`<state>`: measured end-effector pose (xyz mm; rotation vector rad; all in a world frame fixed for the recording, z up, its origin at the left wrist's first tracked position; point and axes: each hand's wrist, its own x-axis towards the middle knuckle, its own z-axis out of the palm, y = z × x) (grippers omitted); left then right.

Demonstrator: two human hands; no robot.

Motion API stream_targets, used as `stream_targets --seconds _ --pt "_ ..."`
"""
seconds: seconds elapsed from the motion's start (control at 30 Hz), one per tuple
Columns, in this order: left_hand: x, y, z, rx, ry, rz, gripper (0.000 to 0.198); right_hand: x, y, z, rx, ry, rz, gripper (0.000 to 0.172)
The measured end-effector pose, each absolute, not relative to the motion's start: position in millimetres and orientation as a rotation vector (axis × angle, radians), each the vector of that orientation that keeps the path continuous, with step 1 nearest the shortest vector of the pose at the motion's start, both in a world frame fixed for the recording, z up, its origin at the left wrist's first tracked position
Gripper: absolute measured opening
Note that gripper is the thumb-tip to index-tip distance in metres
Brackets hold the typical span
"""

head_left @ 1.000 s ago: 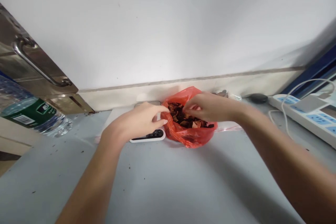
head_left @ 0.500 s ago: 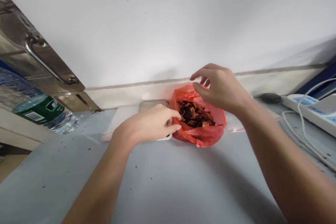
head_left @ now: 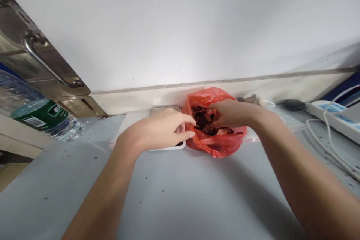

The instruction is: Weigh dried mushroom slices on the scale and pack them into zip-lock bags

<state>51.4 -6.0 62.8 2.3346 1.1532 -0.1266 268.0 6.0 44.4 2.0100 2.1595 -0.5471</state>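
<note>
An open red plastic bag [head_left: 216, 146] stands on the grey table, holding dark brown dried pieces [head_left: 204, 120] that look like peel. My left hand [head_left: 168, 127] is at the bag's left rim, thumb and index finger curled onto the red plastic. Under that hand lies a flat, white-edged device [head_left: 164, 111] with a shiny top, resembling a small scale and mostly covered. From the right, my right hand [head_left: 227, 114] reaches inside the bag, fingers down among the dried pieces. Its fingertips are partly hidden, so whether they grip a piece is unclear.
Clear plastic bags [head_left: 253, 135] lie behind and right of the red bag, one with brownish pieces in it. Further right are a black mouse-shaped object [head_left: 294, 105], a white power strip [head_left: 337, 120] and cables. A water bottle [head_left: 45, 112] stands left, near a metal handle [head_left: 50, 65].
My right hand has come down from above the bag into the dried pieces. The left hand stays at the rim. Clear bags behind are more exposed now.
</note>
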Motion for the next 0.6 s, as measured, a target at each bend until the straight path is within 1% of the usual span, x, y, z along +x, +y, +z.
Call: stream_targets --seconds 0.07,0.3,0.53,0.6 --pt "48.8 -4.9 62.0 2.33 1.153 -0.11 0.041 267.7 4.9 47.1 1.963 2.094 -0.603 0.009" --pt "45.2 -3.0 60.4 2.347 1.135 -0.098 0.038 259.1 2.5 46.0 1.927 2.031 -0.562 0.024" --pt "43.6 -3.6 62.0 2.348 1.135 -0.108 0.038 261.1 7.8 47.6 1.975 2.121 -0.53 0.022" --pt "42.8 -4.7 63.8 2.334 1.141 -0.096 0.038 263.6 8.0 50.7 2.0 2.181 -0.584 0.028"
